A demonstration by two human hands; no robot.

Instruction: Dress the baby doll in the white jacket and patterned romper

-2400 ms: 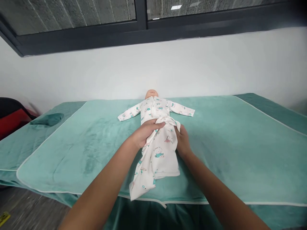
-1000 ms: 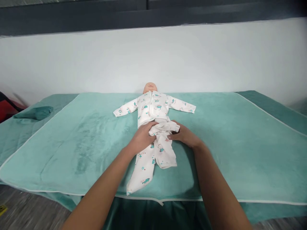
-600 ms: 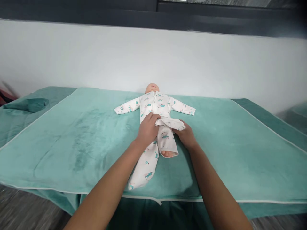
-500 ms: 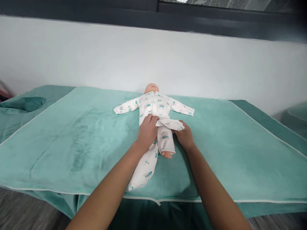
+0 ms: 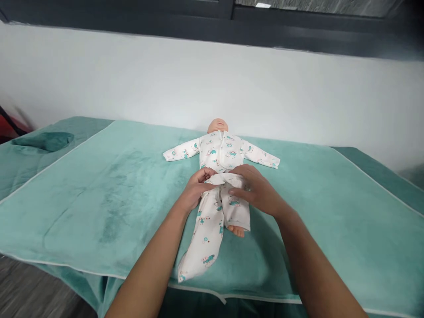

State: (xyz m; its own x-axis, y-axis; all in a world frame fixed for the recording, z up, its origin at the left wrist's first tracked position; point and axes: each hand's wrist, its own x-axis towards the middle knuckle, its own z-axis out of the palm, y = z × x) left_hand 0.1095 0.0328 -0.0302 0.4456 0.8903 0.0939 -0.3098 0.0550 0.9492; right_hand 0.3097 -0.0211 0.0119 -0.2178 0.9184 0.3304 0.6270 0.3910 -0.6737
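Note:
A baby doll (image 5: 217,125) lies on its back on a teal blanket (image 5: 99,194), head toward the wall. It wears a white printed top (image 5: 222,152) with sleeves spread. White printed trousers (image 5: 212,221) cover its legs; one bare foot (image 5: 236,230) pokes out of the right leg, the left trouser leg lies flat and long. My left hand (image 5: 195,190) pinches the waistband at the doll's left hip. My right hand (image 5: 256,190) grips the waistband on the other side, fingers curled over the cloth.
The blanket covers a teal-draped table against a white wall (image 5: 132,84) under a dark window frame. A folded dark teal cloth (image 5: 44,141) lies at the far left. The table's front edge (image 5: 198,289) is close to me.
The trousers have been drawn up the doll's legs to its waist, and a bare foot now shows. My right hand has come over onto the waistband. The view has shifted slightly.

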